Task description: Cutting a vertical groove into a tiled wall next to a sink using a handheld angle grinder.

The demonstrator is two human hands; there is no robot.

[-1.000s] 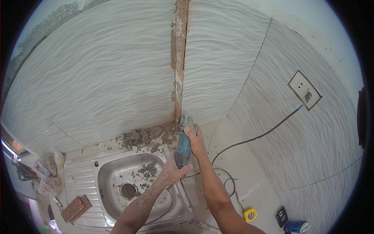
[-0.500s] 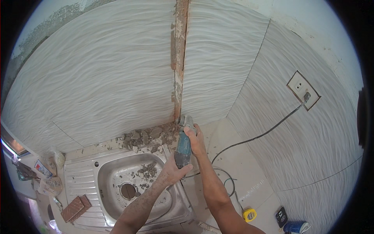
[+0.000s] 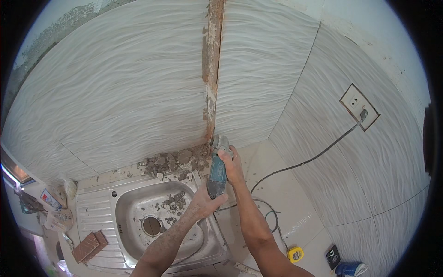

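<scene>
A teal and grey angle grinder [image 3: 217, 173] is held in both hands, its head up against the foot of a rough vertical channel [image 3: 212, 104] cut between the wavy white wall tiles. My left hand [image 3: 206, 201] is closed round the dark rear end of the grinder's body. Farther forward, my right hand [image 3: 232, 166] grips the body close to the metal head, thumb on top. The cutting disc is mostly hidden by the guard and the wall. Broken tile and mortar rubble [image 3: 173, 162] is heaped on the ledge just left of the grinder.
Left of my arms lies a steel sink [image 3: 124, 207] with debris in its basin and brown tile pieces [image 3: 90, 246] on its drainboard. A black power cord [image 3: 314, 159] runs to the wall socket [image 3: 360, 107]. A yellow tape measure [image 3: 295, 254] and a phone [image 3: 332, 256] lie at lower right.
The grinder's head has shifted very slightly upward along the channel. Both hands keep the same hold, and everything else stays in place.
</scene>
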